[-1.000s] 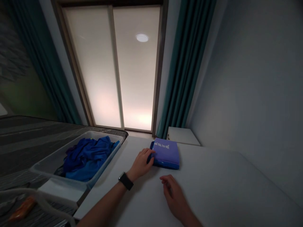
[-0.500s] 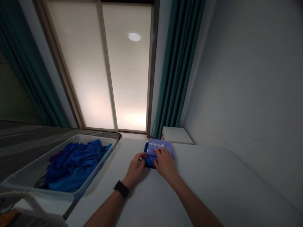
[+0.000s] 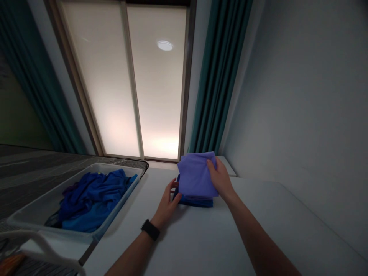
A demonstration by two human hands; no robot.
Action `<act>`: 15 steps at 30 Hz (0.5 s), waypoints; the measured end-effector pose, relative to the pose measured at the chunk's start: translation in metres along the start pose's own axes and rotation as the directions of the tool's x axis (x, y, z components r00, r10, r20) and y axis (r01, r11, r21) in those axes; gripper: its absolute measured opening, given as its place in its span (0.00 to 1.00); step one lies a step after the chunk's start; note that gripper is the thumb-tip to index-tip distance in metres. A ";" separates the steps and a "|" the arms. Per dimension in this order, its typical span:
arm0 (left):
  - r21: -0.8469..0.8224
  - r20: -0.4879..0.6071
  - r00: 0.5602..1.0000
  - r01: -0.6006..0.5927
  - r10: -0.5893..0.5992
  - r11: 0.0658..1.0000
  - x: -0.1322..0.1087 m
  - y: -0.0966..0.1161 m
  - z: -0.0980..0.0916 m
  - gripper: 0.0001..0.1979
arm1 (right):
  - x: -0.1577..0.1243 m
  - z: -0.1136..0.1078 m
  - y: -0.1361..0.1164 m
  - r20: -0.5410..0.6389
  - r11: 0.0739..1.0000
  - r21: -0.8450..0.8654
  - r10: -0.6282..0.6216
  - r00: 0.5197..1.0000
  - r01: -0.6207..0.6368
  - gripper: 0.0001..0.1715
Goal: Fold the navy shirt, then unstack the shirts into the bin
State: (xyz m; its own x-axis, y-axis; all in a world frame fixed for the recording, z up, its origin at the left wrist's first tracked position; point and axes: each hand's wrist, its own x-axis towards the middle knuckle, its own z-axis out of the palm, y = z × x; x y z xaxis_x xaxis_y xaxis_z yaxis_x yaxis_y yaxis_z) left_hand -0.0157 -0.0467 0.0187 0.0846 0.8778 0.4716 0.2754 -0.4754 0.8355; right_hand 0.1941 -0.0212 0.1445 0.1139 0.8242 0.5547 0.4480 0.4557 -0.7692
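A folded purple garment [image 3: 197, 174] is raised and tilted above the stack, its plain side toward me. My right hand [image 3: 220, 178] grips its right edge, thumb on the front and the other fingers hidden behind. Below it, a folded dark blue garment [image 3: 198, 202] lies on the white table [image 3: 184, 241]. My left hand [image 3: 167, 199], with a black watch on its wrist, is at the left side of the stack. Its thumb and fingers are apart at the garments' left edge; the purple cloth partly hides what the fingertips touch.
On the left stands a clear plastic bin [image 3: 28, 214] with a heap of blue clothes [image 3: 99, 197]. A white cabinet [image 3: 228, 165] sits beyond the table's far edge, near a teal curtain [image 3: 220, 84]. A wall [image 3: 301, 115] runs along the right.
The purple garment, flat on the blue one with white lettering showing, is now lifted and shows a plain face. My right hand has moved from on top to its right edge.
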 end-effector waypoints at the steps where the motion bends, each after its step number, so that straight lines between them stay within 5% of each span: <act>1: -0.026 0.007 1.000 -0.015 0.015 1.000 -0.001 0.003 -0.001 0.29 | -0.001 -0.002 0.001 -0.036 0.996 0.082 0.046 0.998 -0.043 0.19; 5: -0.106 0.061 0.996 -0.053 0.060 0.993 -0.005 0.018 -0.004 0.29 | -0.020 0.005 0.033 0.021 0.905 0.312 0.298 0.954 -0.289 0.21; 8: -0.022 0.161 0.978 -0.132 0.133 0.991 -0.009 0.026 -0.004 0.27 | -0.042 0.008 0.072 0.019 0.894 0.250 0.381 0.925 -0.373 0.22; 12: 0.111 0.326 0.924 -0.245 0.198 0.963 -0.013 0.032 0.002 0.26 | -0.076 -0.004 0.096 -0.211 0.978 -0.151 0.107 0.972 -0.141 0.22; 15: 0.064 0.374 0.911 -0.213 0.175 0.975 -0.017 0.036 0.009 0.26 | -0.108 -0.006 0.088 -0.035 0.932 -0.350 -0.115 0.993 0.096 0.17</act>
State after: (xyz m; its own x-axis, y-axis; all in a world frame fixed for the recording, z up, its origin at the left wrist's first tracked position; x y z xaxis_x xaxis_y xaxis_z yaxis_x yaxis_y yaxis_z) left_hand 0.0012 -0.0781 0.0379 0.4831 0.7386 0.4702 0.3117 -0.6469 0.6960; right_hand 0.2267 -0.0724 0.0192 0.0922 0.7542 0.6501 0.7391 0.3857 -0.5523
